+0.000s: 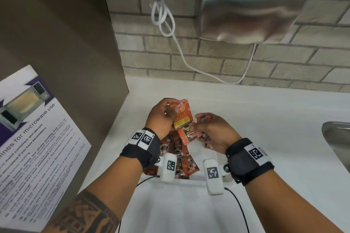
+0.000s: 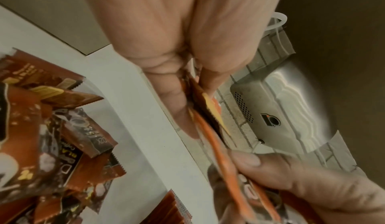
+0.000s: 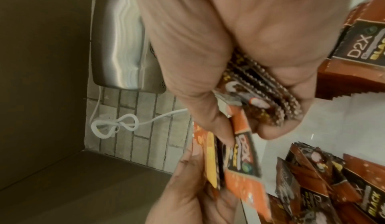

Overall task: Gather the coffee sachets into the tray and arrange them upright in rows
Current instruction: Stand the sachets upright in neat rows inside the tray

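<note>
A bunch of orange sachets [image 1: 183,117] is clasped by the left hand [image 1: 161,117]; dark sachets [image 3: 260,94] are clenched in the right hand [image 1: 214,130]. The tray [image 1: 189,180] is largely hidden by loose sachets [image 1: 176,149] and wrists.

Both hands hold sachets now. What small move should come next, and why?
Probably pass the orange sachets from the left hand into the right hand, which already grips a stack of dark sachets. One squared bundle would be easier to stand upright in the tray, where other sachets lie loose.
</note>
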The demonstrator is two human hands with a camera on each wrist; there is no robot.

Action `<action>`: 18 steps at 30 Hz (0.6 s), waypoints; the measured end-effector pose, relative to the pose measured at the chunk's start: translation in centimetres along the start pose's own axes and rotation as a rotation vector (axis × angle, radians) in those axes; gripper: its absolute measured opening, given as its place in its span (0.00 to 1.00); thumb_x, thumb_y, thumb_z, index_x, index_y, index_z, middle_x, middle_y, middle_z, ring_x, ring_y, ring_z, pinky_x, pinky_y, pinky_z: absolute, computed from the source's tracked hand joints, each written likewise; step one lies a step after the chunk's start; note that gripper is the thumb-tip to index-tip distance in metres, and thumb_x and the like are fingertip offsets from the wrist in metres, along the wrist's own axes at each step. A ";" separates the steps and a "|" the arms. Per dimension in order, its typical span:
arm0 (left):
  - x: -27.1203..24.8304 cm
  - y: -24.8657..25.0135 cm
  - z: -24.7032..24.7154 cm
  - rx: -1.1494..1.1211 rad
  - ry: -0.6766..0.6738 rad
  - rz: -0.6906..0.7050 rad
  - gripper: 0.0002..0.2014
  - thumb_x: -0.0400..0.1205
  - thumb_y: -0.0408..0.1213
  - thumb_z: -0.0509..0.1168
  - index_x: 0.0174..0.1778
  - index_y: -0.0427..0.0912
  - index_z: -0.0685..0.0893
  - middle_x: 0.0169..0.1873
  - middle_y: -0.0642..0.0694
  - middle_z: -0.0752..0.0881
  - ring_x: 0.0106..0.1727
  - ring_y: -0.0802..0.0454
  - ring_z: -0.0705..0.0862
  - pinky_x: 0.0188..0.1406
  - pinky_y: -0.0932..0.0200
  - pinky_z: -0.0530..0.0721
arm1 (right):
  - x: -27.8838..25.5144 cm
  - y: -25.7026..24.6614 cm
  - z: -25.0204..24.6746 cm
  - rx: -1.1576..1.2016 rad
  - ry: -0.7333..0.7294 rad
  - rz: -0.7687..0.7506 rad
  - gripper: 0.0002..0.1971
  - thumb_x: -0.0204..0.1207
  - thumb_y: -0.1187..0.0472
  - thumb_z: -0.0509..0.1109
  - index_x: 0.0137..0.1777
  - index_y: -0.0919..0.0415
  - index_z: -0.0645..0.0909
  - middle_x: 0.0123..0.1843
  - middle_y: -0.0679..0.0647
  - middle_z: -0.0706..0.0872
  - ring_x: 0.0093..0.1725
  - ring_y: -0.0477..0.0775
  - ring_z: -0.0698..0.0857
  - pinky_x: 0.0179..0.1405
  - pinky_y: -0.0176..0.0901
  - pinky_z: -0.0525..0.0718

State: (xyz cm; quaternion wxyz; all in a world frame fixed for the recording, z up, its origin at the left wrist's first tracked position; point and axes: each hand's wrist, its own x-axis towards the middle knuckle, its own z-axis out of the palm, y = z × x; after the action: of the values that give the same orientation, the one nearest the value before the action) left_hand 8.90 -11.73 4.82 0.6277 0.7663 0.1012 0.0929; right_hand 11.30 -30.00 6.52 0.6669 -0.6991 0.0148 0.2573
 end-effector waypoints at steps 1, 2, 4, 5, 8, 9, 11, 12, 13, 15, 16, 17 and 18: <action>-0.1 0.0 0.0 -0.027 -0.016 -0.012 0.07 0.87 0.39 0.67 0.54 0.59 0.83 0.55 0.45 0.89 0.49 0.48 0.92 0.39 0.44 0.93 | 0.0 -0.2 -0.3 0.006 0.031 -0.019 0.23 0.70 0.74 0.78 0.64 0.63 0.80 0.53 0.67 0.88 0.49 0.63 0.88 0.44 0.52 0.86; -0.2 0.0 0.0 -0.038 -0.034 -0.018 0.08 0.86 0.38 0.69 0.53 0.59 0.83 0.56 0.44 0.89 0.49 0.46 0.92 0.39 0.40 0.93 | 0.1 -0.3 -0.5 0.013 0.060 -0.041 0.22 0.71 0.73 0.78 0.64 0.63 0.80 0.52 0.65 0.87 0.47 0.61 0.88 0.45 0.52 0.85; -0.5 0.0 0.0 -0.042 -0.094 -0.024 0.09 0.84 0.38 0.71 0.53 0.59 0.84 0.56 0.43 0.90 0.51 0.43 0.92 0.40 0.36 0.93 | 0.3 -0.6 -0.8 0.038 0.105 -0.083 0.20 0.73 0.71 0.78 0.64 0.62 0.80 0.52 0.64 0.87 0.46 0.60 0.88 0.41 0.49 0.86; -0.6 -0.1 0.0 -0.035 -0.137 -0.028 0.09 0.84 0.38 0.72 0.53 0.59 0.85 0.55 0.43 0.90 0.51 0.42 0.92 0.40 0.35 0.92 | 0.3 -0.7 -0.9 0.061 0.116 -0.098 0.20 0.74 0.71 0.78 0.64 0.62 0.79 0.54 0.65 0.88 0.47 0.61 0.89 0.40 0.47 0.88; -1.0 0.0 0.3 -0.016 -0.261 -0.058 0.10 0.83 0.36 0.73 0.55 0.55 0.85 0.52 0.44 0.91 0.46 0.45 0.92 0.33 0.45 0.92 | 0.4 -0.9 -0.9 0.118 0.125 -0.135 0.20 0.77 0.73 0.75 0.67 0.63 0.77 0.51 0.60 0.87 0.48 0.62 0.89 0.40 0.49 0.90; -1.2 0.2 0.3 -0.002 -0.291 -0.068 0.10 0.83 0.36 0.73 0.56 0.54 0.84 0.52 0.43 0.91 0.44 0.47 0.92 0.29 0.52 0.89 | 0.4 -0.9 -0.8 0.139 0.133 -0.152 0.20 0.77 0.73 0.74 0.67 0.63 0.77 0.48 0.57 0.87 0.47 0.61 0.89 0.41 0.50 0.90; -1.3 0.2 0.4 -0.010 -0.343 -0.100 0.09 0.82 0.36 0.74 0.55 0.51 0.83 0.52 0.40 0.91 0.46 0.43 0.92 0.32 0.51 0.90 | 0.4 -0.9 -0.7 0.192 0.147 -0.179 0.20 0.76 0.72 0.76 0.66 0.62 0.78 0.47 0.56 0.88 0.46 0.60 0.88 0.46 0.54 0.88; -1.3 0.2 0.4 -0.022 -0.366 -0.117 0.09 0.82 0.36 0.74 0.55 0.50 0.83 0.52 0.38 0.91 0.49 0.40 0.92 0.37 0.46 0.92 | 0.4 -0.8 -0.6 0.216 0.156 -0.188 0.20 0.76 0.71 0.77 0.66 0.61 0.78 0.49 0.58 0.87 0.45 0.60 0.88 0.46 0.55 0.89; -1.4 0.2 0.4 -0.030 -0.383 -0.129 0.09 0.82 0.36 0.74 0.55 0.49 0.83 0.53 0.37 0.91 0.51 0.38 0.92 0.42 0.41 0.92 | 0.3 -0.9 -0.6 0.240 0.165 -0.197 0.20 0.75 0.71 0.77 0.66 0.61 0.78 0.50 0.60 0.87 0.44 0.59 0.88 0.44 0.53 0.89; -1.5 0.0 0.4 -0.058 -0.374 -0.144 0.09 0.82 0.36 0.75 0.54 0.47 0.82 0.53 0.36 0.91 0.51 0.38 0.92 0.45 0.38 0.92 | 0.1 -1.0 -0.5 0.292 0.172 -0.215 0.21 0.76 0.69 0.77 0.67 0.62 0.78 0.48 0.60 0.87 0.42 0.57 0.89 0.41 0.51 0.91; -1.4 -0.1 0.4 -0.090 -0.345 -0.151 0.09 0.81 0.35 0.75 0.54 0.46 0.83 0.52 0.36 0.91 0.48 0.39 0.92 0.42 0.41 0.92 | 0.0 -1.0 -0.5 0.312 0.170 -0.216 0.22 0.76 0.68 0.77 0.68 0.63 0.77 0.48 0.61 0.89 0.43 0.58 0.90 0.44 0.53 0.91; -1.4 -0.1 0.4 -0.129 -0.306 -0.157 0.09 0.81 0.34 0.74 0.54 0.45 0.83 0.51 0.36 0.91 0.45 0.41 0.92 0.37 0.47 0.92 | 0.0 -1.1 -0.5 0.319 0.164 -0.214 0.22 0.76 0.66 0.78 0.69 0.62 0.77 0.50 0.63 0.90 0.46 0.60 0.91 0.50 0.57 0.91; -1.4 -0.1 0.4 -0.174 -0.261 -0.170 0.08 0.82 0.33 0.74 0.54 0.44 0.83 0.51 0.36 0.91 0.43 0.42 0.92 0.34 0.51 0.90 | 0.0 -1.0 -0.4 0.305 0.159 -0.213 0.23 0.75 0.65 0.79 0.69 0.62 0.77 0.55 0.64 0.90 0.51 0.63 0.91 0.56 0.62 0.90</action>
State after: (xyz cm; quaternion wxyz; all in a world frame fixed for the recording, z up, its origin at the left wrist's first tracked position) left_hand 7.66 -12.42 4.62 0.7049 0.7033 0.0749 -0.0526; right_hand 11.82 -30.30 7.45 0.7853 -0.6058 0.0320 0.1240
